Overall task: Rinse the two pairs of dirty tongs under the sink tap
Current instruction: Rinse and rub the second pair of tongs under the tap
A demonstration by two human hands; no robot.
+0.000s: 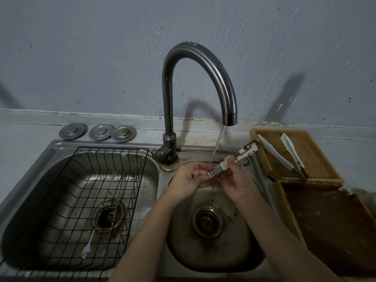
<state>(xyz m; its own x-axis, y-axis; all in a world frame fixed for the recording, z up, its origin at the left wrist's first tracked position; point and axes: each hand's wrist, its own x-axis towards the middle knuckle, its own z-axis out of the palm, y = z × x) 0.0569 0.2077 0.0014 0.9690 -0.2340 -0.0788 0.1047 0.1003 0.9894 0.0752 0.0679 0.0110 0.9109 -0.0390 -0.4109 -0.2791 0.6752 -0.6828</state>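
Water runs in a thin stream from the curved dark tap [203,64] into the right sink basin [240,247]. Over that basin my right hand [237,180] grips a pair of white tongs [242,154] smeared with brown dirt, tips pointing up and right. My left hand [189,178] is cupped at the metal hinge end of these tongs, under the stream. A second pair of white tongs [284,154] lies spread on the wooden board [317,159] at the right.
A black wire rack [67,192] sits in the left basin with two long thin utensils [114,200] in it. Three metal drain plugs [97,132] lie on the ledge behind. A stained brown tray [335,224] sits right of the sink.
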